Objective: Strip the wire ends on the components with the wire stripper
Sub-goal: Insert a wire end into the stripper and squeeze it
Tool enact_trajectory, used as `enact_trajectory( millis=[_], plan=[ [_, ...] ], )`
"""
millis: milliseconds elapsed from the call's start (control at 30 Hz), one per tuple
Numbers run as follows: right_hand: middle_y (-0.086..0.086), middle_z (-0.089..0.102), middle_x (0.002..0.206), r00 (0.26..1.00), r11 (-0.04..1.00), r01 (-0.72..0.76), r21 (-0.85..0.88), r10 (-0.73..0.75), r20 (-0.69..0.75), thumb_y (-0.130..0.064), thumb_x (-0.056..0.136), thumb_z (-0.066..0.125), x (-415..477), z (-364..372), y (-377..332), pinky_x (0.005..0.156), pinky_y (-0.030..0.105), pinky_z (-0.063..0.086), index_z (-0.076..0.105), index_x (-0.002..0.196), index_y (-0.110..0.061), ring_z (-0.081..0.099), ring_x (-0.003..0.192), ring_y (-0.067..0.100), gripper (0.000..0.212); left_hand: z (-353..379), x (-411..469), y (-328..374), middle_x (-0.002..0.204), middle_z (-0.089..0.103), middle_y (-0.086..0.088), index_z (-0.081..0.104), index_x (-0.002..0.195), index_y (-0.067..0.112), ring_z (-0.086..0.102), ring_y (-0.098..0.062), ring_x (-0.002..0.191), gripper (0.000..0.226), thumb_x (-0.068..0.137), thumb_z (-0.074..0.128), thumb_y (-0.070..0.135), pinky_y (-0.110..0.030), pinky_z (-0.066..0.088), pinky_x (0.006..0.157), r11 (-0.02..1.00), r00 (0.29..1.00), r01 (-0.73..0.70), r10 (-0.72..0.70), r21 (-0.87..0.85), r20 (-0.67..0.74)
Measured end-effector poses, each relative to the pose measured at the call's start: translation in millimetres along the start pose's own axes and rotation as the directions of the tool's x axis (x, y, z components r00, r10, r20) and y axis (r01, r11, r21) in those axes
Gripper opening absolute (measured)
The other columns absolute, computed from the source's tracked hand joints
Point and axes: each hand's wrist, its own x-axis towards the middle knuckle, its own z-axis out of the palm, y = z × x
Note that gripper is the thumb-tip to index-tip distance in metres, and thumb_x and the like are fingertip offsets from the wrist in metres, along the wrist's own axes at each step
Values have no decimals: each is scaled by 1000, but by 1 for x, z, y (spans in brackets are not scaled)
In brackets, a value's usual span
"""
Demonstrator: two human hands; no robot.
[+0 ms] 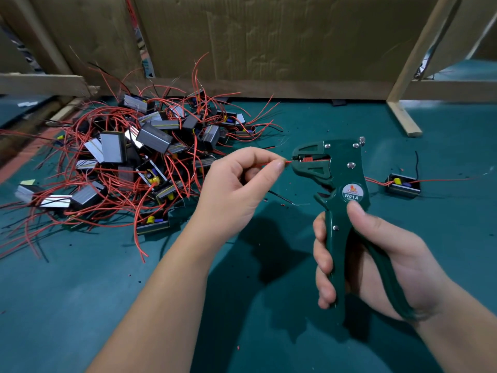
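Your left hand (236,184) pinches red wire (287,163) between thumb and forefinger. Wire axis level, tip pointing right into jaws of green wire stripper (338,168), above bench (80,305) middle. Your right hand (376,259) wraps handles, spread apart, squeeze pending. Disc label: "W01A". Component pile (129,157) at far left.
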Motion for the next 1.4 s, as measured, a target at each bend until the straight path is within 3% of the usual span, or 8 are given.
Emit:
enact_trajectory(
  millis=[100, 200, 433, 567, 667, 933, 1300, 1400],
  plan=[
    [12, 48, 56, 986, 999, 41, -4, -41, -159, -54, 74, 67, 2, 4, 1, 44, 32, 46, 61, 71, -10, 46, 35, 24, 44, -4, 0, -4, 67, 55, -5, 61, 82, 25, 45, -14, 59, 13, 85, 63, 37, -23, 39, 53, 995, 977, 74, -85, 60, 198],
    [11, 46, 55, 972, 998, 56, 11, -52, -230, -54, 72, 54, 8, 3, -1, 41, 32, 45, 58, 72, -9, 43, 34, 23, 45, 2, -2, -11, 69, 68, 0, 49, 78, 20, 56, -11, 54, 21, 89, 62, 32, -25, 41, 52, 980, 944, 125, -165, 154, 287],
    [23, 60, 86, 996, 980, 89, 176, -87, -17, -36, 66, 73, 5, -10, -7, 68, 53, 53, 65, 99, -2, 61, 72, 41, 48, 3, 1, -9, 45, 46, 8, 50, 75, 17, 39, -9, 43, 28, 77, 55, 44, -22, 36, 47, 986, 986, 160, -157, -53, 55],
    [24, 59, 87, 999, 989, 4, 150, -9, 32, -32, 61, 79, 6, -9, -2, 71, 55, 51, 64, 102, 0, 61, 73, 44, 54, -2, 3, -6, 58, 50, 3, 63, 75, 20, 47, -9, 55, 20, 78, 56, 39, -22, 42, 58, 979, 986, 167, -164, -116, 32],
    [25, 59, 86, 999, 989, -51, 137, 47, 27, -31, 58, 81, 7, -8, -1, 70, 56, 51, 64, 101, 1, 60, 72, 44, 57, -4, 3, -5, 61, 55, 13, 66, 82, 21, 46, -6, 63, 13, 81, 59, 31, -23, 43, 66, 983, 988, 148, -143, -105, 59],
    [25, 61, 90, 980, 988, -100, 115, 78, 183, -30, 70, 74, 4, -10, -1, 77, 57, 49, 62, 107, 1, 61, 77, 43, 50, -4, 3, -7, 58, 54, 13, 65, 82, 17, 44, 0, 51, 12, 90, 62, 9, -10, 40, 49, 994, 995, 99, -97, -45, 34],
    [20, 58, 72, 996, 997, -78, 26, 77, 49, -35, 64, 81, 3, -3, 1, 60, 49, 51, 65, 89, -6, 59, 56, 37, 41, -1, 3, -5, 54, 54, 17, 62, 77, 22, 44, 1, 47, 19, 90, 62, 7, -13, 42, 47, 998, 998, 60, -60, 11, 23],
    [14, 52, 61, 999, 999, -38, 37, 39, -28, -38, 67, 77, 4, 0, 2, 49, 39, 48, 62, 78, -7, 52, 42, 28, 36, 0, 2, -5, 55, 54, 15, 62, 79, 22, 44, -1, 49, 19, 91, 61, 8, -13, 41, 47, 997, 997, 71, -71, 2, 31]
  ],
)
